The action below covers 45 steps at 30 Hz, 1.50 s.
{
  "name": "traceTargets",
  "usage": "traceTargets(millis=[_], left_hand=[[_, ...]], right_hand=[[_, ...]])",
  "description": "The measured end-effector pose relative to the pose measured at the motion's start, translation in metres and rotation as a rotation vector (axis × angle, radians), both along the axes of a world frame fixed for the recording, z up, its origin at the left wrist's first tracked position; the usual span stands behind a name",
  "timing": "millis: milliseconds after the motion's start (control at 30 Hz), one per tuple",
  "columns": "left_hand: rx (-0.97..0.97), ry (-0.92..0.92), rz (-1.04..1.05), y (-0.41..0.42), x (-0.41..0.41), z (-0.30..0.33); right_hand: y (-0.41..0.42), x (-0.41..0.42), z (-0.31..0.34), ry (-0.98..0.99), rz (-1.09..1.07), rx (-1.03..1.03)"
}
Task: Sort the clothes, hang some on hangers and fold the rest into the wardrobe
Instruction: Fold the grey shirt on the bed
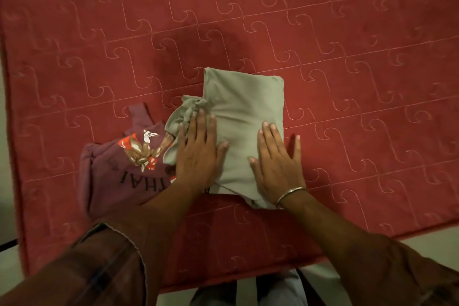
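Fingers (pixel 200 117) of both hands lie straight and slightly spread, pressed flat on a folded grey-green garment (pixel 244 107) in the middle of the red quilted bed (pixel 347 57). Its long axis runs away from the person, with a knotted drawstring bunched at its left edge. The left hand (pixel 198 154) and right hand (pixel 275 164) rest palm down, side by side. A mauve printed top (pixel 119 176) lies just left, partly under the garment, with the letters "HAI" legible.
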<state>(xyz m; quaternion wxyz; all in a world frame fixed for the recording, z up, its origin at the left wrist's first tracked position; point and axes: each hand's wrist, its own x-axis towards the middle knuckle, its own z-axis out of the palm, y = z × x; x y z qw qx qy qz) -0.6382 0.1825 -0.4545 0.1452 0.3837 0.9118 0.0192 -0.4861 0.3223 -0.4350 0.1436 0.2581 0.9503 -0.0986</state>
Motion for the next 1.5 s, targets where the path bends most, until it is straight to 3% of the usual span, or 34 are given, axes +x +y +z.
traceTargets(millis=[200, 333, 467, 567, 767, 1033, 1167, 1333, 1433, 1500], left_hand=[[-0.039, 0.012, 0.184, 0.033, -0.017, 0.022], [-0.066, -0.066, 0.332, 0.054, -0.021, 0.030], [0.120, -0.271, 0.481, 0.058, -0.042, 0.028], [0.163, -0.395, 0.456, 0.056, -0.053, 0.029], [-0.120, -0.603, 0.492, 0.064, -0.077, 0.045], [-0.042, -0.949, 0.541, 0.067, -0.093, 0.064], [0.056, -0.939, 0.520, 0.089, -0.126, 0.121], [0.435, -0.736, 0.506, 0.110, -0.145, 0.190], [0.580, -0.675, 0.423, 0.087, -0.125, 0.183], [0.547, -0.712, 0.446, 0.061, -0.101, 0.148]], right_hand=[[0.013, -0.005, 0.015, 0.301, -0.392, -0.073], [0.024, -0.022, 0.015, 0.228, -0.694, -0.276], [0.040, -0.032, 0.016, 0.175, -0.909, -0.538], [0.050, -0.031, 0.016, 0.199, -0.916, -0.632], [0.057, -0.021, 0.009, 0.222, -0.914, -0.743], [0.074, -0.029, 0.033, 0.290, -0.941, -0.880], [0.098, -0.055, 0.082, 0.428, -0.878, -0.839], [0.125, -0.074, 0.147, 0.700, -0.708, -0.726], [0.115, -0.054, 0.150, 0.736, -0.666, -0.706], [0.098, -0.031, 0.126, 0.685, -0.707, -0.709]])
